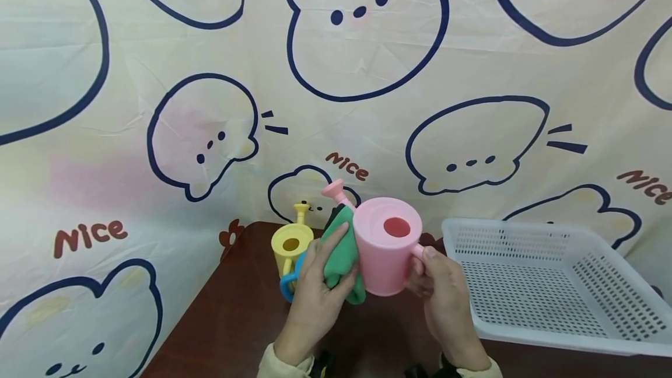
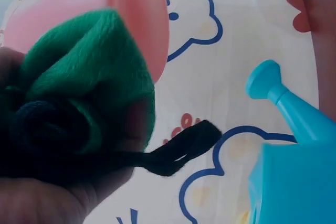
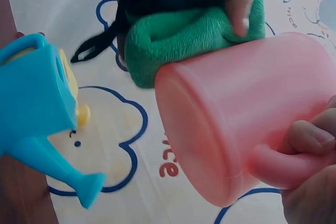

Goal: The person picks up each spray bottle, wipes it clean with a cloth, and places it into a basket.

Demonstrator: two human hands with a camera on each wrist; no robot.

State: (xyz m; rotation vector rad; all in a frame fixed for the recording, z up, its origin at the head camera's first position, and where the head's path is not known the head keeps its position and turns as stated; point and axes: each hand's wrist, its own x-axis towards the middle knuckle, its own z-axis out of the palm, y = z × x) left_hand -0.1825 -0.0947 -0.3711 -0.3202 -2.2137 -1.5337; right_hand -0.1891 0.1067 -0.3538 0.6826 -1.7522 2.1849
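My right hand [image 1: 446,296] grips the handle [image 1: 418,251] of the pink watering can [image 1: 380,267], fingers curled round it. My left hand [image 1: 315,302] holds a bunched green cloth [image 1: 341,255], which rests against the can's left side; a black loop [image 2: 203,136] hangs out of the bundle. The governing relation: the can lies between both hands, to the right of the left and to the left of the right. The right hand is nearer, in direct contact; the left bears on it through the cloth. The can is held up off the tabletop [image 1: 220,325]. Its body axis stands roughly upright and slightly tilted, with the top opening facing up towards me. The spout [image 1: 343,197] points left, upward and away; the line from handle to spout runs near right to far left. Beyond the left hand stand the blue watering can [image 2: 299,182] and the yellow watering can [image 1: 282,258]; right of the right hand sits the white basket [image 1: 556,338].
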